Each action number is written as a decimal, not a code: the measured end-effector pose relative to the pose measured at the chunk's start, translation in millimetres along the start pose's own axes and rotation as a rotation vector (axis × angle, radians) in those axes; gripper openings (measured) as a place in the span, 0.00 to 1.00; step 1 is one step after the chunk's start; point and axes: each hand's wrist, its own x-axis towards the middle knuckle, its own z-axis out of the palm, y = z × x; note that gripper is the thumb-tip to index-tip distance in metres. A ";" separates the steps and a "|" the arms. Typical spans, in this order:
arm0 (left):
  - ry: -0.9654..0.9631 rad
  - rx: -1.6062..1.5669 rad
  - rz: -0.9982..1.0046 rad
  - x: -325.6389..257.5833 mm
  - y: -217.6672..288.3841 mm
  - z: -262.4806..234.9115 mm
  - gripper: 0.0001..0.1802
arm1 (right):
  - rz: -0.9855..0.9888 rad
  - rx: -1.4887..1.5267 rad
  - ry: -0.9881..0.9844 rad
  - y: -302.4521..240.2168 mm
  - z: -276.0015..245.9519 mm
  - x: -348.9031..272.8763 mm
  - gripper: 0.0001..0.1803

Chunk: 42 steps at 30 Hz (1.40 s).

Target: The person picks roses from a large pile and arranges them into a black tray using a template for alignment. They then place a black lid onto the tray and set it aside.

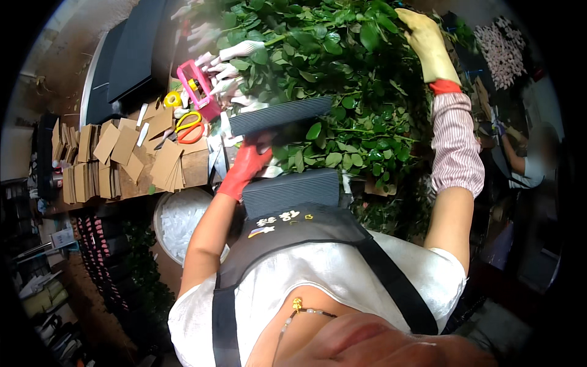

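In a red rubber glove, my left hand (247,164) is closed between two black corrugated sheets. Its fingertips are partly hidden under the upper sheet (281,115), and a white piece shows beside them. The lower sheet (290,188) lies against my apron. My right hand (425,46), in a pale yellow glove, reaches to the far right with its fingers bent around the leafy stems (379,30). A broad heap of green foliage (342,79) spreads between my hands. At its left side lie several flower heads in white net sleeves (241,50).
On the wooden table at left are brown cardboard pieces (125,144), orange-and-yellow scissors (189,128), a pink tape dispenser (199,92) and yellow tape (172,99). Below stands a round tub of white pieces (183,220). Another person (532,159) is at the far right.
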 end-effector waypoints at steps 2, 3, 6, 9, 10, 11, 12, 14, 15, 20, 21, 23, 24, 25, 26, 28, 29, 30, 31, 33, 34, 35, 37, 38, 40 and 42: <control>0.020 0.016 0.092 -0.6 -9.5 -9.5 0.34 | -0.138 0.220 0.157 9.4 16.8 -9.0 0.30; 0.050 0.043 0.135 -9.1 -16.8 -13.8 0.33 | -0.043 0.370 0.152 -44.1 -13.0 -10.8 0.28; -0.128 0.184 -0.191 0.1 -2.1 -11.1 0.29 | -0.014 0.281 -0.012 -51.3 -38.0 -91.9 0.26; -0.006 0.273 0.173 -3.6 -21.7 -8.6 0.18 | 0.138 0.516 -0.263 -109.6 -36.0 -146.4 0.29; 0.005 0.107 0.124 -0.3 -20.3 2.2 0.16 | 0.118 0.386 -0.323 -78.6 -1.7 -201.9 0.37; 0.045 -0.040 0.053 -3.2 -22.4 5.1 0.15 | 0.074 0.351 -0.440 -100.0 7.6 -200.2 0.42; 0.073 -0.192 -0.003 -2.8 -24.2 6.8 0.14 | 0.084 0.170 -0.634 -99.9 28.2 -210.9 0.40; -0.026 -0.128 0.013 -6.5 -11.9 -1.2 0.24 | 0.148 -0.036 -0.768 -99.1 52.5 -236.3 0.35; -0.019 -0.083 0.016 -5.9 25.6 -8.1 0.28 | 0.126 -0.176 -0.729 -98.5 57.1 -245.8 0.34; -0.020 -0.104 0.117 -8.7 12.7 -12.1 0.27 | 0.075 0.262 -0.797 -179.4 -34.9 -117.5 0.24; -0.007 -0.283 0.024 -13.8 18.6 -12.9 0.26 | -0.032 0.484 -0.750 -201.5 -33.5 -108.1 0.22; 0.053 0.086 0.029 -7.1 -6.4 -7.6 0.24 | -0.086 0.690 -0.826 -251.9 -20.5 -99.4 0.29; 0.047 0.148 0.050 -5.8 -6.6 -6.7 0.24 | -0.092 0.530 -1.006 -272.6 -6.2 -90.4 0.31; 0.039 0.211 0.073 -4.3 -6.3 -5.5 0.24 | -0.121 0.381 -1.107 -284.5 21.8 -91.4 0.31; 0.046 0.255 0.069 -2.1 -6.2 -2.4 0.24 | -0.142 0.274 -1.189 -289.5 55.3 -94.8 0.30; 0.044 0.291 0.123 0.3 -9.3 -2.7 0.23 | -0.100 0.258 -1.206 -292.8 77.1 -89.5 0.24; 0.046 0.303 0.153 1.8 -11.4 -1.8 0.23 | -0.072 0.248 -1.174 -288.6 73.7 -86.0 0.23; 0.084 0.383 0.209 0.6 -19.0 -0.6 0.23 | -0.068 0.249 -1.136 -288.5 72.6 -81.0 0.22; 0.097 0.253 0.148 -1.2 -26.8 -0.8 0.22 | -0.032 0.264 -1.164 -286.6 62.2 -78.0 0.21; 0.101 -0.027 0.036 -4.5 -17.6 1.0 0.22 | 0.036 0.467 -0.810 -276.7 39.7 -96.5 0.18; 0.117 0.092 0.083 -5.5 -20.5 2.8 0.22 | -0.006 0.548 -0.842 -276.3 20.3 -89.4 0.20; 0.118 0.218 0.130 -5.4 -24.6 1.3 0.22 | -0.031 0.636 -0.872 -278.8 8.1 -84.1 0.23; 0.115 0.343 0.180 -8.4 -31.9 1.2 0.22 | -0.257 0.581 -0.975 -283.7 13.3 -86.2 0.30; 0.107 0.339 0.195 -7.4 -30.7 2.0 0.22 | -0.336 0.494 -1.057 -288.1 24.7 -88.6 0.30; 0.058 0.298 0.171 -1.3 -33.1 4.3 0.23 | -0.385 0.405 -1.132 -290.2 67.3 -106.6 0.26; 0.085 0.372 0.273 -2.4 -33.0 1.7 0.23 | -0.359 0.354 -1.115 -292.8 77.3 -98.9 0.20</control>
